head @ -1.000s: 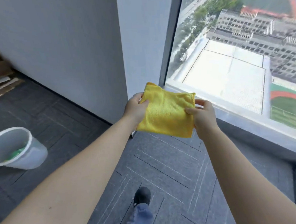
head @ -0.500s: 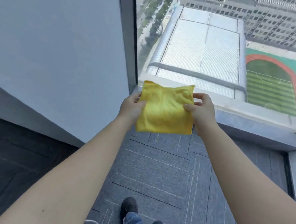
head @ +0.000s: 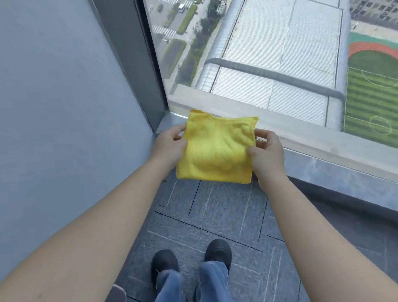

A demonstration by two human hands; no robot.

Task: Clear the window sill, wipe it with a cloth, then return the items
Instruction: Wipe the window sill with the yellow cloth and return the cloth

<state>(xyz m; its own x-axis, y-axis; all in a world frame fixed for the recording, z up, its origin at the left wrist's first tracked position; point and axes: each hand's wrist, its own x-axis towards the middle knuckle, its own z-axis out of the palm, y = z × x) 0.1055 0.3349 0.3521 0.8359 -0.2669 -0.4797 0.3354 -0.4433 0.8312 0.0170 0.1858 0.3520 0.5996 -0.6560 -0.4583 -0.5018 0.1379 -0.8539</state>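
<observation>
A folded yellow cloth (head: 216,149) is held up in front of me, over the near left end of the grey window sill (head: 335,165). My left hand (head: 169,145) pinches its left edge. The cloth's right edge is pinched by my right hand (head: 267,155), thumb on the front. The sill runs from the left corner down to the right along the base of the glass, and no items stand on the part I see.
A grey wall (head: 49,114) closes in on the left, meeting the dark window frame (head: 136,49) at the corner. Grey carpet tiles (head: 221,220) cover the floor, where my two black shoes (head: 191,260) stand. The window looks far down on roofs and a sports field.
I have stepped up to the window, and the view has tilted down. The white bucket on the floor has left the view. Both hands keep their hold on the cloth.
</observation>
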